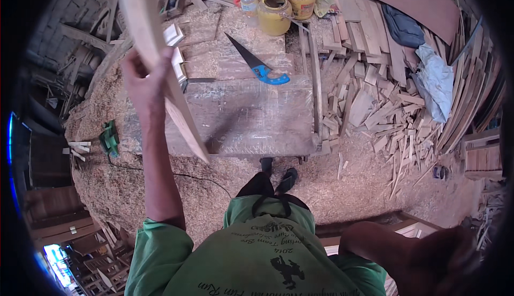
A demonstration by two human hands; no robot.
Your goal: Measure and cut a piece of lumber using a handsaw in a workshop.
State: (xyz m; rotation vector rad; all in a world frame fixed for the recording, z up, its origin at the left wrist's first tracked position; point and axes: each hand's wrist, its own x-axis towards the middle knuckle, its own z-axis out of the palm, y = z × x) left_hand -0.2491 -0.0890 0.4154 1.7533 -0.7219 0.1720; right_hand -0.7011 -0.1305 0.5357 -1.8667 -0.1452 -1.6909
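My left hand (pixel 147 76) is closed around a long, pale wooden board (pixel 179 116), raised at a slant above the workbench (pixel 251 116). The board's upper end runs out of the top of the picture, and its lower end tapers over the bench's near left part. At the lower right, my right hand (pixel 455 250) is out to the side in shadow near the picture's rim. Its fingers are too dark and smeared to make out. A handsaw (pixel 262 71) with a blue handle lies on the bench, right of the board.
Yellow tubs (pixel 274 17) and a clear bottle (pixel 248 0) stand at the bench's far side. Wood offcuts (pixel 383 103) heap up on the right. A green power tool (pixel 109 138) with a cord lies left among shavings. A wooden frame (pixel 415 229) is near my right arm.
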